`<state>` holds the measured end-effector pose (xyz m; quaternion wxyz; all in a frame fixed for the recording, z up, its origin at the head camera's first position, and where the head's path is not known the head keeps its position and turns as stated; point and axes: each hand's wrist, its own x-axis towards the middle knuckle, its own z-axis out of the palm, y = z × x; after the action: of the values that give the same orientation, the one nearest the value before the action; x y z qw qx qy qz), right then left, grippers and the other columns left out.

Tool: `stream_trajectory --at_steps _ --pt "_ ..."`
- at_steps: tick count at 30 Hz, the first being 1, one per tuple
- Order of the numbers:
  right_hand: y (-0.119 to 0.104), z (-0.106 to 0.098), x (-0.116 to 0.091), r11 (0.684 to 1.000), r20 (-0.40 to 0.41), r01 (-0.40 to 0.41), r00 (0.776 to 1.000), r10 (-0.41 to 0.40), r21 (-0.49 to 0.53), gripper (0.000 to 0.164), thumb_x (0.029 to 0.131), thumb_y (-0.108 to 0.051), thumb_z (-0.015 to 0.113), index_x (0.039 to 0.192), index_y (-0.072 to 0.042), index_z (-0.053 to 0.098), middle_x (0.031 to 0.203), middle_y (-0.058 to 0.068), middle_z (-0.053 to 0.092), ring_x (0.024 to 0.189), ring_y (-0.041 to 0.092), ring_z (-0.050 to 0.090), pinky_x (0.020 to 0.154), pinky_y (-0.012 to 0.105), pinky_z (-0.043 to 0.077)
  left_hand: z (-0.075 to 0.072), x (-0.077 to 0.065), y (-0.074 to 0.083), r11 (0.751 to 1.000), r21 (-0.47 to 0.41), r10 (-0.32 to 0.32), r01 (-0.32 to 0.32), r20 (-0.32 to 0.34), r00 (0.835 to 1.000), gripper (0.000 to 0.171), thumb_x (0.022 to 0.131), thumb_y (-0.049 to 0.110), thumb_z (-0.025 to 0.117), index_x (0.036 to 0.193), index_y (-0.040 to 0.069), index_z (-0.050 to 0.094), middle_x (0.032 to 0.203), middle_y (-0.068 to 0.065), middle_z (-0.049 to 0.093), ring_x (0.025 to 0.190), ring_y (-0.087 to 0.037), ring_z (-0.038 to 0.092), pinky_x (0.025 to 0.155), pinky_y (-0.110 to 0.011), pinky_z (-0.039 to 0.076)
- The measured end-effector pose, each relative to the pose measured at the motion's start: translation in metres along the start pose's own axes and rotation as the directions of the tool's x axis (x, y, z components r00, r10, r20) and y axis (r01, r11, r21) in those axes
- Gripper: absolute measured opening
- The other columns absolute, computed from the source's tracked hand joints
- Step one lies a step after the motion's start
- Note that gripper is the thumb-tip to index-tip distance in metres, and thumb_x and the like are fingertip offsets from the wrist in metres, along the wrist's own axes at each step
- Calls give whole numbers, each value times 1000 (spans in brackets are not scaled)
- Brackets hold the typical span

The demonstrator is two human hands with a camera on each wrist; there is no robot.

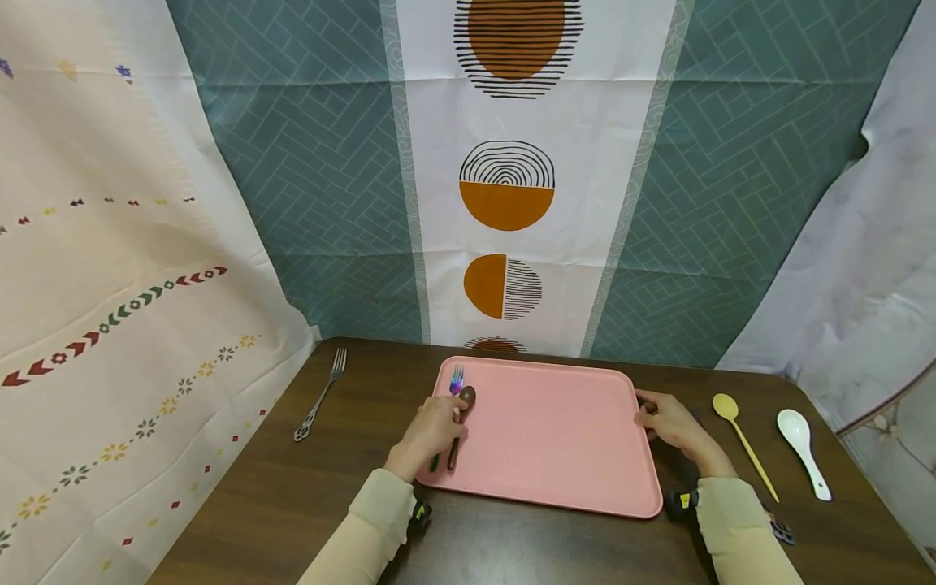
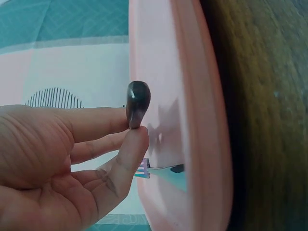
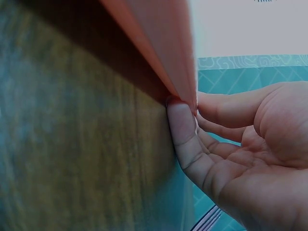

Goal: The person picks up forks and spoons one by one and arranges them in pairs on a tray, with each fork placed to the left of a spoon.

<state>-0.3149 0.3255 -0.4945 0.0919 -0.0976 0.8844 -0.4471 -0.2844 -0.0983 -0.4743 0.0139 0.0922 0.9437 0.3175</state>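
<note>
My left hand (image 1: 431, 431) pinches a dark brown spoon (image 1: 467, 396) between thumb and fingers, above the left end of a pink tray (image 1: 548, 439). In the left wrist view the spoon (image 2: 138, 101) is seen nearly end-on at the fingertips. A fork with shiny rainbow-coloured tines (image 1: 457, 379) lies in the tray just left of the spoon, its middle hidden by the hand. At the tray's right side, my right hand (image 1: 669, 421) grips the rim; the right wrist view has the thumb pressed against the tray wall (image 3: 168, 53) and fingers on the other side.
On the dark wooden table (image 1: 241, 504), a silver fork (image 1: 322, 396) lies left of the tray. To the right are a yellow spoon (image 1: 746, 443) and a white spoon (image 1: 803, 451). Fork tines (image 1: 781, 532) show beside the right sleeve. Patterned cloth (image 1: 336, 162) hangs behind.
</note>
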Motion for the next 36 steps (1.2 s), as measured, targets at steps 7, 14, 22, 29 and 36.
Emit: stream_trajectory --at_steps 7,14,22,29,36 --pt "0 1 1 1000 3 7 1000 -7 1 59 100 2 56 150 21 31 97 17 59 82 25 64 70 38 61 4 1 -4 999 33 -2 2 -8 1000 36 86 4 82 121 0 74 77 1 61 75 -22 59 57 -30 46" --pt "-3 0 0 1000 4 -3 1000 3 0 59 100 3 56 150 21 31 98 18 59 81 24 65 69 36 61 5 1 -3 999 36 -3 3 -7 1000 38 86 5 82 122 0 72 82 -2 64 77 -22 60 62 -34 50" --pt "-8 -2 -2 1000 7 -11 1000 11 -4 60 100 2 57 151 21 31 99 19 59 82 23 65 70 37 61 4 0 0 999 35 -14 14 -1 1000 41 87 9 83 125 0 71 86 -4 64 80 -23 60 65 -35 50" --pt "-5 -3 -1 1000 7 -17 1000 17 -13 60 100 2 56 151 21 30 99 19 58 82 23 65 70 37 61 2 -2 0 1000 11 -23 23 -3 1000 42 89 11 82 127 0 69 80 -1 60 77 -21 59 59 -32 45" --pt "-1 -1 2 1000 2 -11 1000 11 -12 60 99 4 57 150 21 31 98 18 58 82 23 64 68 37 61 -7 -7 -4 999 -23 -28 28 -23 999 36 94 8 75 128 0 69 81 -4 64 67 -17 59 56 -30 47"
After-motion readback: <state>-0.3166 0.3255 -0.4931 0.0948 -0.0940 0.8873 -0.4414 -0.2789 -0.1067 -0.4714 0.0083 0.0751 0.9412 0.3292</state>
